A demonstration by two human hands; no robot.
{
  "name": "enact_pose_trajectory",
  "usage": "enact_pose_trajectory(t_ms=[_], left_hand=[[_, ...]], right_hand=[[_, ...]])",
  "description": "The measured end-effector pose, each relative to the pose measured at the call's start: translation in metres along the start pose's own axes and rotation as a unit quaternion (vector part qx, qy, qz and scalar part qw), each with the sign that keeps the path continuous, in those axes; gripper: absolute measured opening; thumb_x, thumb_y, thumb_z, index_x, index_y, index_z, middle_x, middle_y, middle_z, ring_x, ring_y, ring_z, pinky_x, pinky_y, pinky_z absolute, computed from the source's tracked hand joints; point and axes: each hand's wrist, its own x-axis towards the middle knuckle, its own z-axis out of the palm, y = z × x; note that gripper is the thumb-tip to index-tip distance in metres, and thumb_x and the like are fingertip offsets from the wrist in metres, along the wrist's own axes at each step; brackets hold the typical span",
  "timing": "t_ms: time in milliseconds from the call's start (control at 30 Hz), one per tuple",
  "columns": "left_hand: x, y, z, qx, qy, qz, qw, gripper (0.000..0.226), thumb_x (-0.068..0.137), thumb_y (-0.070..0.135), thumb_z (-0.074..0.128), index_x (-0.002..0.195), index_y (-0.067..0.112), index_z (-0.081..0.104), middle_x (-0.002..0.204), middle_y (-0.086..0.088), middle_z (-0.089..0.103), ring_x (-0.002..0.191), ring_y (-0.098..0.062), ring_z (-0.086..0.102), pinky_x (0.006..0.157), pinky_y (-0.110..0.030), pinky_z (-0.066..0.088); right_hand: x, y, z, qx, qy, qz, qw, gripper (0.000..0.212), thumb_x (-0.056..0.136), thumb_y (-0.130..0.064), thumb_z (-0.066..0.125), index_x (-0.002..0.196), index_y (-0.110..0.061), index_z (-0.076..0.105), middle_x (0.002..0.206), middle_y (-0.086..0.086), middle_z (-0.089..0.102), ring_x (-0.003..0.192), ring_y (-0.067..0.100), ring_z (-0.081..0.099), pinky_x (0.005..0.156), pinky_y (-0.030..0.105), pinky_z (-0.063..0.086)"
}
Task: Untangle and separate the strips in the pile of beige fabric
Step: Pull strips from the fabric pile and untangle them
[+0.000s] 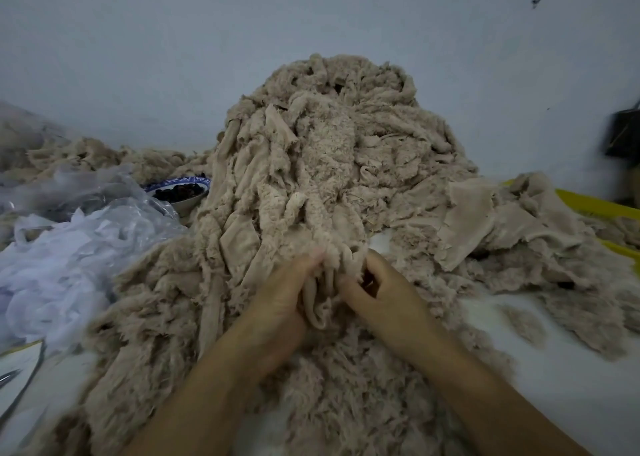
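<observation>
Together, two hands, left (277, 300) and right (384, 293), each grip one strip (320, 300) from one pile (329, 151).

i see the pile of beige fabric (332, 165) heaped tall at centre, fuzzy fleece strips tangled and draping forward toward me. smooth backing shows on some strips. one folded strip (320, 296) stands out at the pile's near foot. flatter beige pieces (485, 220) spread to the right.

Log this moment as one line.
left hand: gripping beige fleece fabric strip | right hand: pinching same strip | tall beige fabric pile: still tangled | step: separating
</observation>
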Motion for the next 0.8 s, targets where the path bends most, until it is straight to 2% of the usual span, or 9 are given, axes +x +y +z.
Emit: enact_pose_trajectory(t_ms=[133,200,300,367,433,533,600,733,800], left_hand=[[-0.002,0.001,-0.001,0.028,0.024,-0.014,0.999,0.035,0.075,0.042,0.077,0.093,0.011,0.079,0.095,-0.015,0.076,0.087,-0.028,0.072,0.074,-0.035,0.058],[-0.003,0.001,-0.005,0.0,0.043,-0.027,0.999,0.041,0.071,0.043,0.077,0.1,0.014,0.079,0.105,-0.014,0.075,0.098,-0.029,0.072,0.082,-0.037,0.058],[-0.007,0.0,-0.002,0.044,0.003,0.004,0.999,0.034,0.08,0.047,0.075,0.105,0.023,0.078,0.109,-0.006,0.075,0.104,-0.021,0.071,0.078,-0.025,0.057],[-0.009,0.001,0.003,0.076,0.003,0.024,0.997,0.028,0.083,0.048,0.07,0.104,0.031,0.078,0.108,0.0,0.076,0.103,-0.015,0.071,0.08,-0.025,0.056],[-0.007,0.001,0.002,0.045,0.028,0.014,0.998,0.028,0.081,0.049,0.073,0.102,0.03,0.078,0.107,-0.002,0.076,0.102,-0.019,0.072,0.086,-0.036,0.055],[-0.004,0.002,-0.004,-0.048,0.064,-0.023,0.997,0.03,0.073,0.045,0.074,0.097,0.027,0.08,0.105,-0.007,0.076,0.097,-0.025,0.073,0.082,-0.04,0.058],[-0.003,0.003,-0.006,-0.105,0.058,-0.053,0.991,0.03,0.074,0.042,0.072,0.098,0.025,0.08,0.107,-0.008,0.075,0.096,-0.025,0.073,0.072,-0.039,0.06],[0.002,0.003,-0.011,-0.186,0.05,-0.082,0.978,0.029,0.079,0.037,0.068,0.1,0.021,0.079,0.116,-0.011,0.072,0.106,-0.028,0.07,0.095,-0.048,0.054],[0.003,0.002,-0.013,-0.192,0.06,-0.081,0.976,0.029,0.08,0.035,0.068,0.101,0.018,0.079,0.116,-0.013,0.072,0.104,-0.029,0.07,0.09,-0.047,0.056]], right_hand=[[-0.003,-0.003,0.008,-0.03,-0.037,-0.023,0.999,0.017,0.095,-0.029,0.06,0.085,-0.017,0.054,0.087,-0.001,0.053,0.072,0.009,0.05,0.062,0.018,0.042],[-0.005,-0.003,0.009,0.025,-0.046,0.034,0.998,0.041,0.094,-0.052,0.055,0.095,-0.012,0.059,0.093,0.003,0.061,0.08,0.01,0.058,0.066,0.018,0.045],[-0.005,-0.004,0.009,0.152,-0.036,0.101,0.983,0.061,0.073,-0.076,0.052,0.11,-0.03,0.066,0.102,-0.015,0.073,0.096,-0.003,0.067,0.078,0.011,0.05],[-0.002,-0.001,0.008,0.19,0.014,0.102,0.976,0.041,0.077,-0.071,0.055,0.101,-0.041,0.069,0.096,-0.026,0.072,0.09,-0.01,0.067,0.072,0.01,0.05],[0.006,0.002,0.005,0.209,0.105,0.119,0.965,0.023,0.091,-0.058,0.058,0.085,-0.041,0.072,0.087,-0.02,0.074,0.084,0.002,0.07,0.075,0.025,0.053],[0.013,0.01,-0.005,0.274,0.188,0.139,0.933,0.032,0.096,-0.037,0.058,0.068,-0.031,0.072,0.064,-0.01,0.067,0.064,0.009,0.066,0.067,0.035,0.051],[0.015,0.013,-0.006,0.286,0.188,0.127,0.931,0.034,0.095,-0.036,0.058,0.065,-0.028,0.072,0.062,-0.007,0.065,0.057,0.008,0.062,0.062,0.032,0.049],[0.016,0.013,-0.003,0.303,0.141,0.106,0.937,0.028,0.079,-0.041,0.055,0.059,-0.031,0.072,0.059,-0.004,0.065,0.056,0.01,0.062,0.062,0.029,0.049],[0.015,0.012,-0.004,0.299,0.131,0.104,0.94,0.03,0.081,-0.036,0.053,0.059,-0.03,0.072,0.06,-0.003,0.066,0.057,0.011,0.063,0.065,0.031,0.05]])
